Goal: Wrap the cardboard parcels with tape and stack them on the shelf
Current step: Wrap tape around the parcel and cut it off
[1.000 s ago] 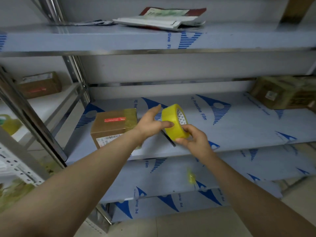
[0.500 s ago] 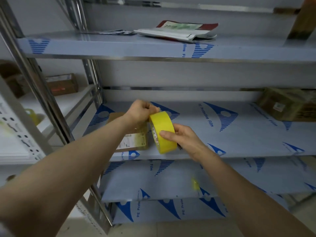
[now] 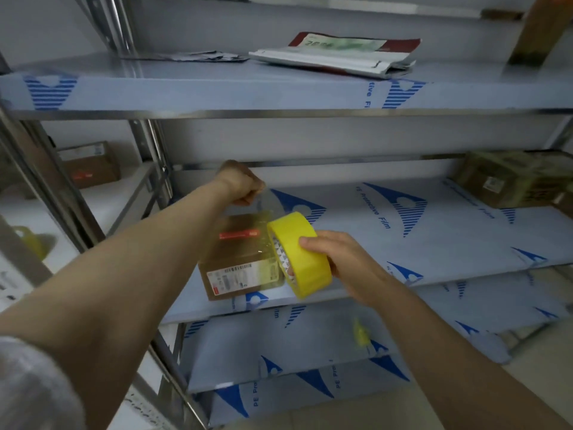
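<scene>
Now the yellow tape roll (image 3: 305, 259) is gripped by the right hand (image 3: 338, 259) and its loose end (image 3: 257, 195) is pinched by the left hand (image 3: 243, 184). The cardboard parcel (image 3: 235, 268) is found just below, on the shelf (image 3: 434, 243).

A brown cardboard parcel (image 3: 242, 259) is lying at the front left corner of the film-covered metal shelf (image 3: 434, 243), a yellow tape roll (image 3: 299, 252) hovering just right of it. Another taped cardboard box (image 3: 511, 181) is sitting at the rear right corner.

The left hand (image 3: 242, 183) has drawn a tape strip (image 3: 261, 210) off the roll (image 3: 307, 272)
</scene>
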